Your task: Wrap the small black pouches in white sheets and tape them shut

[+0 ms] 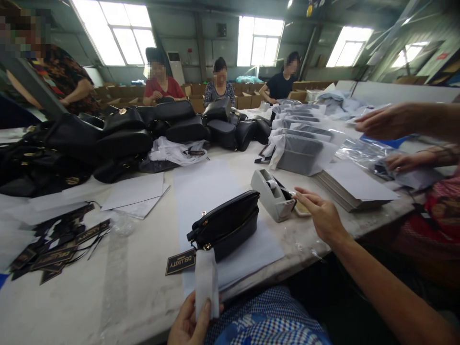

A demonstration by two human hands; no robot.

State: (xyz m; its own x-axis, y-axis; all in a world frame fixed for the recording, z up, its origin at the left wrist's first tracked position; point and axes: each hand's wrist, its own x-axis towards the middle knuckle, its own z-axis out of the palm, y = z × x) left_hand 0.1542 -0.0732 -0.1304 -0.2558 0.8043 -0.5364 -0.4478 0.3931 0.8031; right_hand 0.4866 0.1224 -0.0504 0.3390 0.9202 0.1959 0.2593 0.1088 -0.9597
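Note:
My left hand [192,320] is closed on a folded strip of white tissue paper [207,282], which reaches up to the near end of a black handbag [230,223]. The bag stands on a sheet of white paper [212,179], and a black tag with gold lettering [180,262] hangs from its zip end. To the right of the bag sits a grey tape dispenser [272,194]. My right hand [321,213] is at the dispenser's front, fingertips pinched on what looks like the end of the tape.
Black bags [125,129] are heaped at the back left. Loose black tags [53,254] lie on the left. Wrapped bags [300,153] stand in a row beyond the dispenser, beside a stack of grey cards [359,184]. A co-worker's hands [395,122] reach in from the right.

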